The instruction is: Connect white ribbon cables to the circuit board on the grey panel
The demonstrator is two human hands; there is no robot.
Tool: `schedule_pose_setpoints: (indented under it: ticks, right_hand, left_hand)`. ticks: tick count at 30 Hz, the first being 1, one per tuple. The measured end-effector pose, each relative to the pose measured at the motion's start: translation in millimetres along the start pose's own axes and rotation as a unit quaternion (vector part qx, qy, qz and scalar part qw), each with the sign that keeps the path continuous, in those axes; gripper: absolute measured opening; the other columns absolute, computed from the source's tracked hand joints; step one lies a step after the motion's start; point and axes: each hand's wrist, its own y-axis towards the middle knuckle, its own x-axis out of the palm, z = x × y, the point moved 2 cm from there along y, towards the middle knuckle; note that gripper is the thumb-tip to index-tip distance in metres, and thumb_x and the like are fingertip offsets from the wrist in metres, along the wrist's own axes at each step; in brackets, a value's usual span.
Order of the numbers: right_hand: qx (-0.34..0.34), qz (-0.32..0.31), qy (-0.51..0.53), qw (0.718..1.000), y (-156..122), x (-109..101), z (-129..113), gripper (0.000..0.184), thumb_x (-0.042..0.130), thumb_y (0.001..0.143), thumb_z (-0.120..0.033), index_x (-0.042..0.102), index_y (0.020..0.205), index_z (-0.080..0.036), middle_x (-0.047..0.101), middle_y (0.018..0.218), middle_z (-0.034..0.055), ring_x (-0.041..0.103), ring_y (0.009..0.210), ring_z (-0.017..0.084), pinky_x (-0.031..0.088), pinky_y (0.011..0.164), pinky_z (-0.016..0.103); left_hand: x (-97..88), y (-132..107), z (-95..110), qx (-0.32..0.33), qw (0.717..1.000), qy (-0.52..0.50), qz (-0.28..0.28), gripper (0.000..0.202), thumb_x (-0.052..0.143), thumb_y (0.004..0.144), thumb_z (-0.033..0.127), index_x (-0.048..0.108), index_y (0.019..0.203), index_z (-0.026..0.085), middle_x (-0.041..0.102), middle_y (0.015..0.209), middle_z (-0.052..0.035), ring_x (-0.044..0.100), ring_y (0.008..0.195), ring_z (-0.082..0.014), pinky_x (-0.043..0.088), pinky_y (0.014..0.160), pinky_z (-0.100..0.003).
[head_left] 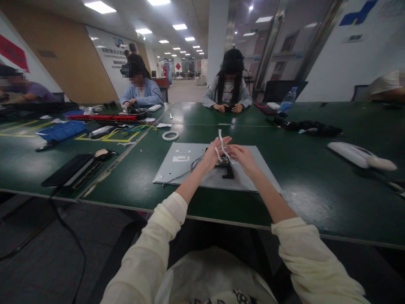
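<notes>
Over a flat grey panel (167,171) on the green table, my left hand (212,157) is turned palm up with its fingers stretched out. A white strip (220,139), like tape, runs across those fingers. A shorter white strip (218,153) lies against the palm. My right hand (243,158) meets the left from the side, its fingertips closed on the lower part of the longer strip. Beneath my hands, a black bracket-like part (227,172) and a small board, partly hidden, rest on the panel. A grey cable (186,172) trails leftward from them.
A white tape roll (170,135) lies beyond the panel. Leftward are a black flat case (68,169), a blue tray (61,131) and loose wires. A white handheld device (351,155), black cloth-like bundle (313,127) and water bottle (287,100) are rightward. Several people sit around the table.
</notes>
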Motion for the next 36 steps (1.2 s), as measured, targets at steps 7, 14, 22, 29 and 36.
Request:
schedule_pose_setpoints:
  ticks: [7, 14, 22, 29, 36]
  right_hand:
    - [0.008, -0.034, -0.013, 0.999, -3.4, 7.4, 4.7, 0.038, 0.068, 0.066, -0.043, 0.063, 0.093, -0.017, 0.065, 0.096, 0.0044, 0.059, 0.084, 0.013, 0.043, 0.068, 0.022]
    - [0.035, -0.051, 0.025, 0.998, -7.3, 8.5, -0.2, 0.033, 0.070, 0.062, -0.042, 0.059, 0.080, -0.016, 0.065, 0.083, 0.0037, 0.059, 0.077, 0.012, 0.041, 0.065, 0.022]
    - [0.038, -0.012, -0.006, 0.999, -1.5, -0.4, 1.2, 0.030, 0.068, 0.061, -0.039, 0.059, 0.077, -0.015, 0.062, 0.069, 0.0015, 0.053, 0.060, 0.008, 0.038, 0.056, 0.020]
    - [0.020, 0.029, -0.054, 0.998, 1.2, -7.0, 5.4, 0.026, 0.064, 0.065, -0.038, 0.061, 0.078, -0.016, 0.060, 0.069, 0.0008, 0.055, 0.066, 0.010, 0.042, 0.058, 0.019]
    - [0.013, 0.061, -0.077, 0.995, 0.0, -9.4, 2.9, 0.027, 0.062, 0.064, -0.040, 0.059, 0.077, -0.017, 0.060, 0.072, 0.0014, 0.056, 0.071, 0.012, 0.042, 0.062, 0.021]
  left_hand:
    - [5.7, -5.1, 3.0, -0.002, 0.997, 0.081, -0.001, 0.055, 0.011, 0.096, 0.042, 0.048, 0.129, 0.020, 0.050, 0.135, -0.0046, 0.049, 0.121, -0.0180, 0.045, 0.091, -0.028]
    - [6.0, -5.3, 2.5, -0.005, 0.995, 0.095, 0.006, 0.049, 0.017, 0.096, 0.040, 0.047, 0.130, 0.021, 0.048, 0.137, -0.0046, 0.052, 0.118, -0.0162, 0.047, 0.090, -0.028]
    - [-5.0, 1.1, -1.0, 0.029, 0.997, 0.039, 0.056, 0.039, 0.030, 0.094, 0.036, 0.051, 0.121, 0.018, 0.054, 0.131, -0.0078, 0.051, 0.119, -0.0156, 0.046, 0.090, -0.026]
    - [-24.0, 5.2, -1.5, 0.061, 0.966, 0.187, 0.170, 0.028, 0.040, 0.090, 0.031, 0.061, 0.099, 0.015, 0.068, 0.104, -0.0095, 0.063, 0.100, -0.0155, 0.047, 0.078, -0.024]
    - [-38.4, 8.3, -8.1, 0.105, 0.905, 0.347, 0.224, 0.025, 0.042, 0.087, 0.027, 0.063, 0.087, 0.015, 0.070, 0.087, -0.0043, 0.064, 0.081, -0.0129, 0.047, 0.078, -0.024]
